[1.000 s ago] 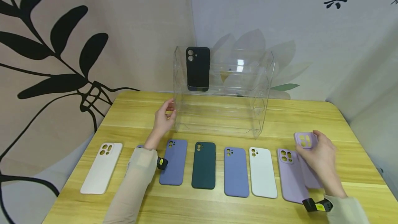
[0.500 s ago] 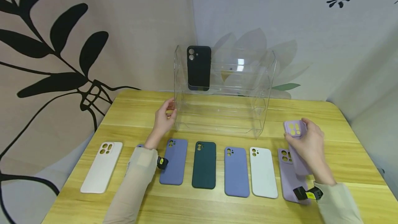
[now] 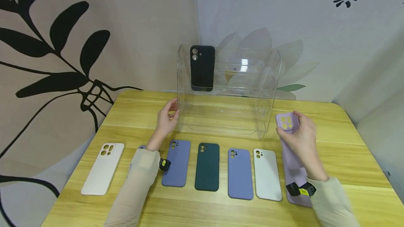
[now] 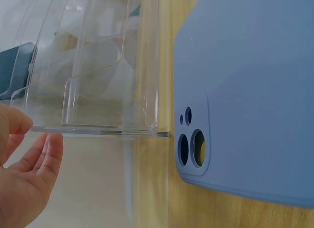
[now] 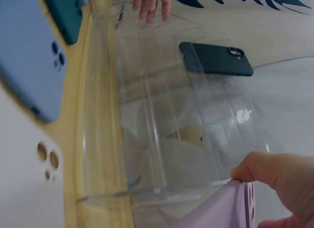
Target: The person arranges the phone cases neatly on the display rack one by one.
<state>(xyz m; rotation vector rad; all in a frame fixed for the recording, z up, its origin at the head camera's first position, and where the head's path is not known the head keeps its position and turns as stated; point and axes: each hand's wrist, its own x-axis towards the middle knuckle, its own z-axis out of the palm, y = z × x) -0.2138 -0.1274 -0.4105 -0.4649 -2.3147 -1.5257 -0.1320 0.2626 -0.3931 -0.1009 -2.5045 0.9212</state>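
Two illegible labels (image 3: 304,191), lilac case (image 3: 289,144) in fingers (image 3: 303,119)

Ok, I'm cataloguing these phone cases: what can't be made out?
Head: most of one case, behind the left sleeve.
Head: lower purple case, its camera openings behind the held case.
Left wrist: blue case, cut by top and right edges.
Right wrist: held case, cut by bottom edge.

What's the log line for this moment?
left hand: touching rack side | right hand: gripping upper purple case | lower purple case: on table, partly hidden | black case: in rack
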